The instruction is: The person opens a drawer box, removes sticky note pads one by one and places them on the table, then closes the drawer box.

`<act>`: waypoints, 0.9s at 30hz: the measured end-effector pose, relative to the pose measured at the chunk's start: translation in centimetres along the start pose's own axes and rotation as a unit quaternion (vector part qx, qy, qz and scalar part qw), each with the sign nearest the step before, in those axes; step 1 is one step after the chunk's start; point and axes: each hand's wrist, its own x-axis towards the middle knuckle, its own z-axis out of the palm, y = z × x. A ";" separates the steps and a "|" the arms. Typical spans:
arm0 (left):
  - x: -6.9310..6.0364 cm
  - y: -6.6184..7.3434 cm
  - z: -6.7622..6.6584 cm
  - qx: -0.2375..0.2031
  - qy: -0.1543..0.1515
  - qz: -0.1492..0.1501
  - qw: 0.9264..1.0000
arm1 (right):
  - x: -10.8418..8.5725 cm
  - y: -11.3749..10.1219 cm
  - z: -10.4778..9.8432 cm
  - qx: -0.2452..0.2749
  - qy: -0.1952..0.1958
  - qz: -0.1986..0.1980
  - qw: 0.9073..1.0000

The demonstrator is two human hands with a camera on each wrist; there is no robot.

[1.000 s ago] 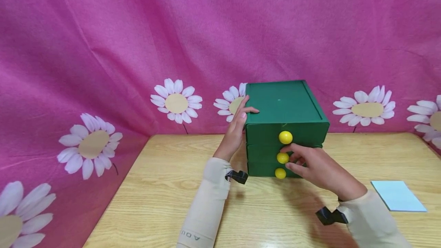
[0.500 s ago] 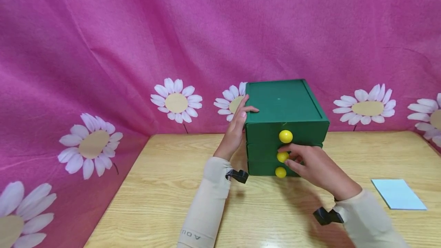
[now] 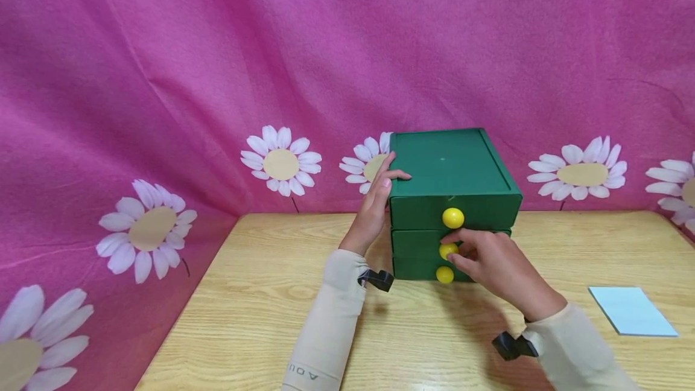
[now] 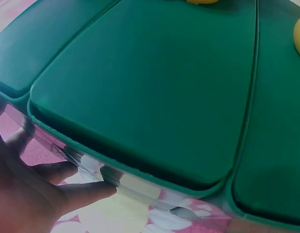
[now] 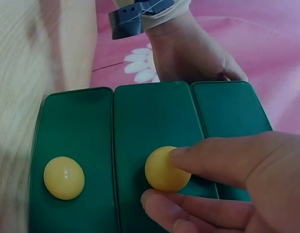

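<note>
A green box of three stacked drawers (image 3: 442,165) stands on the table, each drawer with a round yellow knob. My left hand (image 3: 371,210) rests against the box's left side, its fingers reaching over the top edge. Those fingers (image 4: 87,194) lie fairly straight along the side in the left wrist view. With thumb and index finger, my right hand (image 3: 502,264) pinches the middle knob (image 5: 162,171). The top knob (image 3: 453,218) is just above that hand and the bottom knob (image 3: 444,274) just below. All three drawer fronts look about level; any small gap is hard to tell.
A pale blue flat pad (image 3: 632,311) lies on the wooden table (image 3: 260,306) to the right of the box. Behind and to the left hangs a pink cloth (image 3: 326,47) printed with white daisies. Black camera mounts (image 3: 513,347) stick out at the wrists.
My right thumb and index finger have come together around the middle knob, where they stood apart one second ago. My left hand stays in place on the box.
</note>
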 end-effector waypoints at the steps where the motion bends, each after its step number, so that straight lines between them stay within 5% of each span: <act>1: 0.0 0.0 0.0 0.001 0.000 0.001 1.000 | 0.0 0.0 0.0 -0.002 0.000 0.003 1.000; 27: -0.1 -0.1 -0.2 0.003 -0.006 -0.016 1.000 | -2.0 -1.2 -0.1 -0.028 -0.013 -0.008 0.999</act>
